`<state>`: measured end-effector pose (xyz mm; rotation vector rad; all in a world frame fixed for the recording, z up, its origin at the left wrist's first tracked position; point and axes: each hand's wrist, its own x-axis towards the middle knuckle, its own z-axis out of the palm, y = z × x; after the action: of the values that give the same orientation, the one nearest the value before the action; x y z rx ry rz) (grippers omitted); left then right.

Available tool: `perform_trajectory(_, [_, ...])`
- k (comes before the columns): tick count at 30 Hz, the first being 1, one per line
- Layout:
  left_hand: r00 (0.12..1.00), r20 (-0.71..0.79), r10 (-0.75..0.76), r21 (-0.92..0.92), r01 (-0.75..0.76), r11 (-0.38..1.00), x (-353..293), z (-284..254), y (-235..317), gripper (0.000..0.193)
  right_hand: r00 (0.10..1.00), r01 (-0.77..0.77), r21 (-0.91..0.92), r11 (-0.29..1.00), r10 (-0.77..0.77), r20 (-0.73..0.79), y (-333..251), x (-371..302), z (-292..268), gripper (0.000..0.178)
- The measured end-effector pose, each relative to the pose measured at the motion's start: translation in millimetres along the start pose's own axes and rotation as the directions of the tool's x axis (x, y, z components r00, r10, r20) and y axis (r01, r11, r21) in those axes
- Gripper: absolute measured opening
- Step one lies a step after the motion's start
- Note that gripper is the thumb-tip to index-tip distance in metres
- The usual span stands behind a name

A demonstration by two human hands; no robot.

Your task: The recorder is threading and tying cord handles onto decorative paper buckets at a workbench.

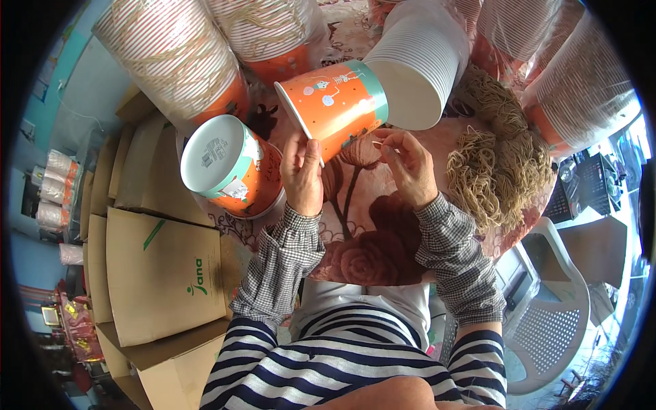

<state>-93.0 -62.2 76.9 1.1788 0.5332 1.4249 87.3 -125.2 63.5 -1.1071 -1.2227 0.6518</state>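
My left hand (303,176) is closed on the rim of an orange paper bucket (342,102) with a teal band and small printed figures. The bucket lies tilted on its side in the air, its base toward the right. Close below that base, my right hand (408,167) has its fingers pinched together. A small pale bit shows at its fingertips, too small to name. Left of my left hand, a similar orange bucket (256,174) rests upside down on the table. A heap of tan cords (499,171) lies to the right of my right hand.
A nested stack of white buckets (420,65) lies behind the held one. Plastic-wrapped bucket stacks (171,58) stand along the far side of the flowered tablecloth (362,256). Cardboard boxes (164,273) are at the left, a white plastic chair (550,328) at the right.
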Motion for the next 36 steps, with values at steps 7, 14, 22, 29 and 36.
perform_trajectory(7, [0.958, 0.282, -0.047, 0.679, -0.164, 0.715, -1.3, -12.8, -20.0, 0.023, 0.994, 0.045, -0.020, 0.999, -0.046, -0.097, -14.2, 2.2, -3.1, 0.009])
perform_trajectory(14, [0.891, 0.453, -0.022, 0.779, -0.383, 0.497, -8.3, -4.4, -19.5, 0.030, 0.986, 0.160, -0.095, 0.983, -0.163, -0.022, -6.6, 1.9, 1.5, 0.012])
perform_trajectory(22, [0.832, 0.523, 0.187, 0.748, -0.553, 0.366, -2.8, 8.2, -6.3, 0.021, 0.955, 0.297, -0.256, 0.920, -0.284, 0.086, -19.9, -4.5, 9.7, 0.011])
perform_trajectory(29, [0.971, 0.238, 0.038, 0.562, -0.169, 0.810, -8.2, 6.8, 4.0, 0.034, 0.935, 0.355, -0.313, 0.881, -0.327, 0.140, -18.4, -5.9, 10.6, 0.012])
perform_trajectory(36, [0.982, 0.177, 0.063, 0.365, -0.125, 0.922, -3.9, 2.7, -3.5, 0.028, 0.951, 0.310, -0.275, 0.910, -0.290, 0.109, -19.7, -5.5, 11.4, 0.009])
